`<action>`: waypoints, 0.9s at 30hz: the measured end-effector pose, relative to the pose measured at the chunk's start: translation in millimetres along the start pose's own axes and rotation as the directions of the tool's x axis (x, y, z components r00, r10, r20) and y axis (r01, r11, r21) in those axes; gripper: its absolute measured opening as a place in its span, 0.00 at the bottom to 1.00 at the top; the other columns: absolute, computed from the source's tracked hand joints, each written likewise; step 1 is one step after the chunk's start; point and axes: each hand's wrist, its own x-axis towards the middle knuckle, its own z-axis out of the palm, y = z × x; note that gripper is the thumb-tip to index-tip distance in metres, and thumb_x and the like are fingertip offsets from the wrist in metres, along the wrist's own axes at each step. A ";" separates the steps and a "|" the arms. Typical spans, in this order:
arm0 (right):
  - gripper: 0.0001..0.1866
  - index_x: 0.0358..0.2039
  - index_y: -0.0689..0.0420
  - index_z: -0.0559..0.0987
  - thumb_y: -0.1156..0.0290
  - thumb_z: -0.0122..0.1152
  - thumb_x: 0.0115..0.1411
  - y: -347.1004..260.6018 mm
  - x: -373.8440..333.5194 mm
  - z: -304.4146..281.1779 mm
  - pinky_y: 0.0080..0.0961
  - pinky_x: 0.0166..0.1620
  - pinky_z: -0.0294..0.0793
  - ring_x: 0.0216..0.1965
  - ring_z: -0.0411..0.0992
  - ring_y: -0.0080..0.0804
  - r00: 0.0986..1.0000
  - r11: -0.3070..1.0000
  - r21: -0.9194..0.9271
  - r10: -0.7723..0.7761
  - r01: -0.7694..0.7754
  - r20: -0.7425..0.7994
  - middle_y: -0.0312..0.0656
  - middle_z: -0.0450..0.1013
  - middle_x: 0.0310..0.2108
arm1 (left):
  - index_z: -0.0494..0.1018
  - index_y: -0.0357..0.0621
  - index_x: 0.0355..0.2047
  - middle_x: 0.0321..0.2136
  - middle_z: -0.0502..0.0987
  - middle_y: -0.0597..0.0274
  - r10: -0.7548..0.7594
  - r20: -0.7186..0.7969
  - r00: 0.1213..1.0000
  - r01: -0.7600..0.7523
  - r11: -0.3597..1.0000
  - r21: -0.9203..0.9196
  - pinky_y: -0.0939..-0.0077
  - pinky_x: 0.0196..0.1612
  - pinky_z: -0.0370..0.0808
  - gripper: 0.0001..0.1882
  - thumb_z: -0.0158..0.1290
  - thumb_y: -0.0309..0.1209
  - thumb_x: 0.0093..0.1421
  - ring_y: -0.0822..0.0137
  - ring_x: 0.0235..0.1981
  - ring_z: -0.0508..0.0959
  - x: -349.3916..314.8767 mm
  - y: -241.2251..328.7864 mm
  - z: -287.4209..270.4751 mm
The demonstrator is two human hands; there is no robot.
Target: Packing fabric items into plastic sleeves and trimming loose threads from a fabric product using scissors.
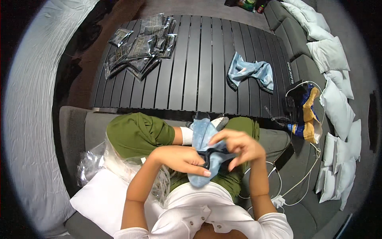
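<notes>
A light blue cloth piece with a dark band [202,133] lies bunched over my lap. My left hand [181,159] is closed on its middle, thumb pressed down at the dark band. My right hand [240,147] hovers at the cloth's right side, slightly blurred, with its fingers curved and apart; nothing shows between them. Farther off, on the right part of the black slatted table [193,79], lies a second light blue cloth piece with dark edging [250,71], crumpled and untouched.
Several flat clear packets with dark contents [141,47] are piled at the table's far left. Clear plastic bags [93,163] and a white pillow [99,199] lie at my left. A yellow-blue package [310,115] and white cables [294,189] are at my right. White cushions [338,99] line the far right.
</notes>
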 end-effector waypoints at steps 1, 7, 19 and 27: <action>0.29 0.12 0.55 0.55 0.58 0.71 0.38 -6.1 8.2 10.0 0.28 0.27 0.63 0.24 0.65 0.34 0.993 0.996 0.017 0.084 -0.085 0.082 0.48 0.70 0.32 | 0.58 0.38 0.09 0.06 0.51 0.66 0.017 -0.022 1.000 -0.017 1.000 -0.017 0.75 0.12 0.51 0.26 0.47 0.40 0.60 0.76 0.09 0.51 3.1 5.1 -0.8; 0.24 0.10 0.53 0.55 0.73 0.65 0.43 -0.8 -3.5 19.9 0.27 0.18 0.52 0.13 0.56 0.29 0.998 0.933 0.358 -0.027 0.046 -0.058 0.36 0.60 0.12 | 0.60 0.38 0.10 0.06 0.53 0.70 -0.096 -0.029 0.995 0.091 0.985 -0.145 0.76 0.13 0.51 0.24 0.48 0.38 0.59 0.78 0.10 0.51 -4.6 11.6 -7.5; 0.19 0.11 0.49 0.51 0.79 0.53 0.38 14.5 -30.6 -13.6 0.25 0.17 0.44 0.11 0.45 0.22 0.844 0.404 0.753 -0.107 0.519 -0.525 0.30 0.49 0.07 | 0.63 0.37 0.13 0.09 0.51 0.73 -0.132 -0.072 0.989 0.117 0.976 -0.184 0.79 0.13 0.48 0.19 0.49 0.32 0.58 0.81 0.12 0.49 -27.4 9.4 -26.3; 0.12 0.22 0.63 0.63 0.70 0.50 0.57 52.6 -30.5 -37.0 0.21 0.33 0.63 0.29 0.64 0.27 0.629 0.849 -0.074 0.326 -0.522 -0.705 0.41 0.66 0.27 | 0.70 0.43 0.22 0.11 0.68 0.52 -0.182 -0.625 0.759 0.514 0.756 0.404 0.64 0.20 0.66 0.17 0.44 0.42 0.58 0.53 0.15 0.70 -21.9 27.7 -4.7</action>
